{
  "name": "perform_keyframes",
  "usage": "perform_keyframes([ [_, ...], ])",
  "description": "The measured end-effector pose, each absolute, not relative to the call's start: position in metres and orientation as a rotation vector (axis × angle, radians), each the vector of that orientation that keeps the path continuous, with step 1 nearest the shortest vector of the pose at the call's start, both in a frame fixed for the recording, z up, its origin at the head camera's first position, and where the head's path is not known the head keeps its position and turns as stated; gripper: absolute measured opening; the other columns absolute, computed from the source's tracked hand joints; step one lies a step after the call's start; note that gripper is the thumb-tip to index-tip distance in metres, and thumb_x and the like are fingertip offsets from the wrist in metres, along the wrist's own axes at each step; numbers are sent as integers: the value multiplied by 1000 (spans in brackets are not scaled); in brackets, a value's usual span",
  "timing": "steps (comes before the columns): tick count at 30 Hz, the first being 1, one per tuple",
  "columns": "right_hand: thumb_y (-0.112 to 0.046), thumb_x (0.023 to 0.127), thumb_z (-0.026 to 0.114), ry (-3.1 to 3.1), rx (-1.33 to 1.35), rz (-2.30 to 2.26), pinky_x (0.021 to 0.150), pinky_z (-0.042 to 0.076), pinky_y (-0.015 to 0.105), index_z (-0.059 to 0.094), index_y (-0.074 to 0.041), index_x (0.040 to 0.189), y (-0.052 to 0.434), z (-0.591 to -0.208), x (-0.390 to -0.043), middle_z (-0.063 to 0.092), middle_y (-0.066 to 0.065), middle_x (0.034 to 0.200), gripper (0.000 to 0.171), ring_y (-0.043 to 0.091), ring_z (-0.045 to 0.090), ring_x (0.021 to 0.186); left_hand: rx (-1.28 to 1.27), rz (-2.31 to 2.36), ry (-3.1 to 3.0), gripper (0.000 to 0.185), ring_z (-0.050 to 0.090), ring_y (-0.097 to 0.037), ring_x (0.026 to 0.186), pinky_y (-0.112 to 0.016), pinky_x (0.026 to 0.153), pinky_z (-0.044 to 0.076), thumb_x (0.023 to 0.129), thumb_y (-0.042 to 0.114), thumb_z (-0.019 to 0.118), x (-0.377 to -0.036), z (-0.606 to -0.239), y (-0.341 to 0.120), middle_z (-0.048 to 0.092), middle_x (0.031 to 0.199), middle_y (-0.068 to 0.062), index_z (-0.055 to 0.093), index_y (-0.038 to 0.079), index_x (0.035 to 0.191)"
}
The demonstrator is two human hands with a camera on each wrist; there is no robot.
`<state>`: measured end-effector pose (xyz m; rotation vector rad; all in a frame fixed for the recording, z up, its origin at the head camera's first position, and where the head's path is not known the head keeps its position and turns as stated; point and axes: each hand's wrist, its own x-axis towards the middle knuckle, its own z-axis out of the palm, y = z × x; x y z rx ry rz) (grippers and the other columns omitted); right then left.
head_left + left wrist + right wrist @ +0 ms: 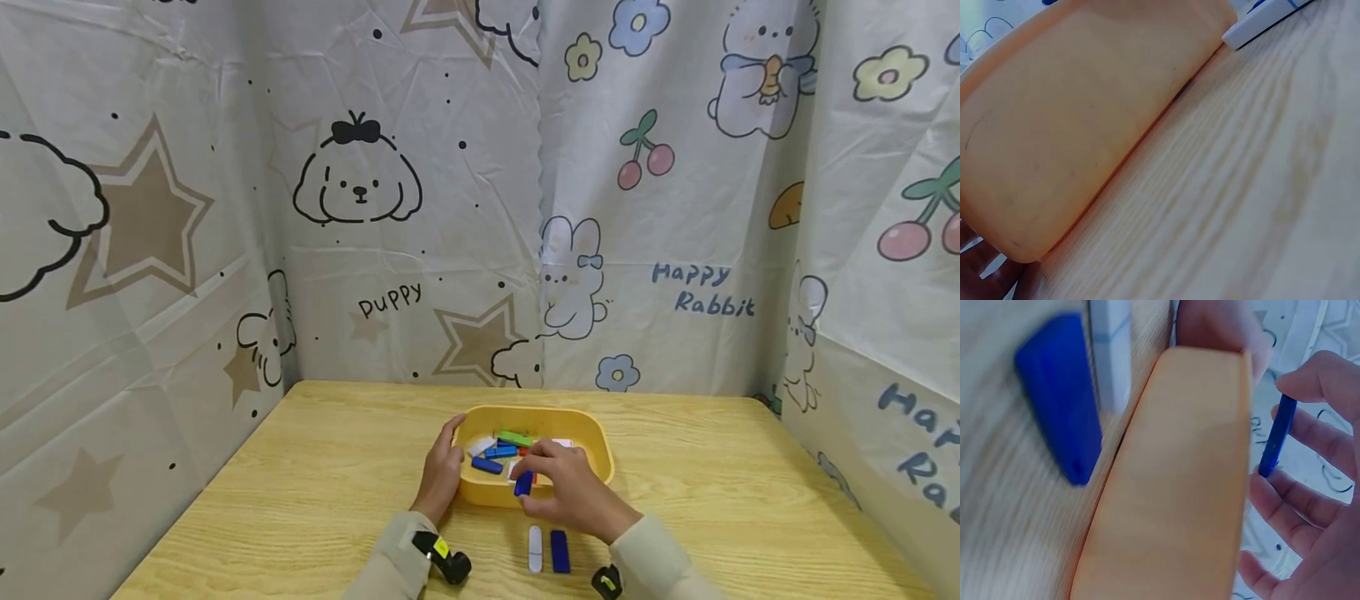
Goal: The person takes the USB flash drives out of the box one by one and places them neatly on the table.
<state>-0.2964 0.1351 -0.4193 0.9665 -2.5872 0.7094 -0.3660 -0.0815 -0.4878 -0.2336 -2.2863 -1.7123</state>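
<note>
The right hand [573,487] pinches a dark blue block [523,483] by its ends, above the near side of a yellow tub [487,496] gripped by the left hand [441,471]. The block seems light, stiff, smooth; end-to-end holding should suit.

On my feed I get one table [337,442], yellow, wood-grained. Directly on it: yellow bin [487,493], near the far edge. On the near side of the bin, a white stick [535,548] and blue block [560,551], side by side, ends toward the bin, slight gap between them, white at left. Neither touches the bin.
</note>
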Motion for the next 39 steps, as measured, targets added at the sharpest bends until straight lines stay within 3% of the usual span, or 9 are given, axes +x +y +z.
perform_keyframes([
  [7, -29, 79, 76, -2566, 1061, 670, 80, 38, 37, 71, -31, 98, 134, -423, -276, 53, -14, 97, 20, 4, 49, 87, -222, -1719, -2300, 56, 32, -28, 139, -54, 111, 25, 90, 3, 37, -367, -489, -81, 39, 150, -8, 41, 13, 145],
  [12, -32, 80, 75, -2552, 1128, 667, 78, 42, 29, 71, -31, 100, 132, -427, -269, 54, -13, 96, 21, 6, 49, 84, -210, -1725, -2299, 56, 32, -28, 139, -54, 111, 24, 90, 5, 37, -367, -490, -81, 39, 150, -8, 41, 16, 145],
  [18, -35, 82, 74, -2585, 1185, 705, 81, 48, 28, 68, -27, 106, 132, -429, -270, 57, -12, 102, 26, 9, 55, 89, -200, -1737, -2305, 57, 31, -29, 140, -54, 112, 23, 90, 6, 37, -366, -489, -81, 37, 151, -7, 40, 16, 145],
  [27, -32, 81, 76, -2670, 1246, 631, 81, 49, 25, 71, -21, 107, 129, -440, -272, 60, -11, 103, 28, 4, 55, 89, -192, -1737, -2313, 57, 32, -29, 140, -55, 112, 22, 90, 5, 37, -365, -486, -79, 37, 152, -8, 40, 17, 146],
  [32, -38, 80, 76, -2778, 1230, 606, 80, 48, 23, 73, -24, 107, 127, -443, -273, 59, -14, 101, 30, 2, 53, 87, -187, -1737, -2317, 57, 32, -30, 140, -55, 112, 22, 90, 5, 37, -364, -486, -78, 37, 151, -8, 40, 15, 146],
  [39, -43, 80, 75, -2897, 1139, 585, 83, 44, 31, 72, -29, 110, 127, -444, -274, 59, -17, 104, 33, 2, 51, 92, -188, -1718, -2313, 58, 32, -29, 139, -54, 112, 23, 89, 5, 37, -365, -486, -79, 38, 151, -8, 40, 16, 146],
])
